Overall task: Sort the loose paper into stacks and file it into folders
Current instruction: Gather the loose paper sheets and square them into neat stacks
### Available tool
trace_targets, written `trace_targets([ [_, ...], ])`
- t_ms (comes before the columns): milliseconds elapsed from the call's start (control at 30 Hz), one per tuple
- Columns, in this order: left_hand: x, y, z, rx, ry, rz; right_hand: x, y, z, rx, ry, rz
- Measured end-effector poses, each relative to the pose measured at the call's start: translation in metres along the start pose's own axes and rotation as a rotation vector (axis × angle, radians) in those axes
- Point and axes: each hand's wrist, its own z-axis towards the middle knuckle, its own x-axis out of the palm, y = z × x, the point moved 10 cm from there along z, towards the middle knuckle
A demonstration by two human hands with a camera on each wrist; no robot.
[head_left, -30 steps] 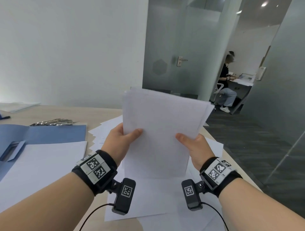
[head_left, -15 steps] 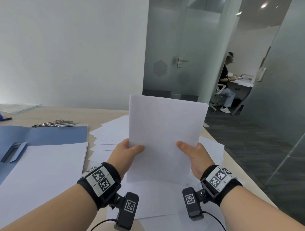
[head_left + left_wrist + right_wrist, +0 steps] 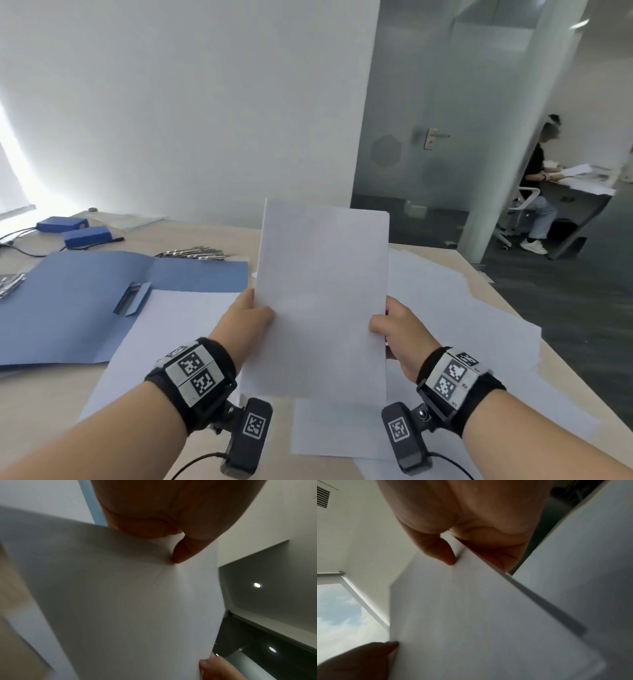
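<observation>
White paper stack (image 3: 322, 301) is standing upright between my hands above the table (image 3: 44, 407), my left hand (image 3: 239, 325) and right hand (image 3: 399, 334) each pinching a side edge, thumb in front and fingers behind. I am judging it needs squaring: loosening the pinch, tapping the bottom edge level on the table, then carrying it to the blue folder (image 3: 78, 301) on my left.

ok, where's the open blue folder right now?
Head view, left side: the blue folder lies open on the table, left of the left hand, a white sheet overlapping its near right corner.
</observation>
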Motion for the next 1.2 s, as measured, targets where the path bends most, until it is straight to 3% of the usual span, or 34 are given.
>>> trace_targets([
  [133, -0.080, 0.028, 0.003, -0.106, -0.119, 0.129, 0.070, -0.010, 0.014, 0.078, 0.075, 0.012],
  [300, -0.161, 0.064, 0.004, -0.211, -0.164, 0.270, 0.150, -0.024, 0.026, 0.138, 0.176, -0.062],
  [467, -0.206, 0.075, -0.003, -0.233, -0.235, 0.330, 0.195, -0.019, 0.032, 0.107, 0.214, -0.135],
  [633, -0.218, 0.079, -0.007, -0.211, -0.271, 0.307, 0.205, -0.022, 0.034, 0.115, 0.210, -0.224],
  [867, -0.177, 0.043, -0.010, -0.004, -0.271, 0.336, 0.153, -0.024, 0.025, 0.160, 0.139, -0.329],
  [1200, 0.017, 0.016, 0.012, 0.089, 0.081, 0.309, 0.003, -0.024, 0.000, 0.114, -0.032, -0.518],
])
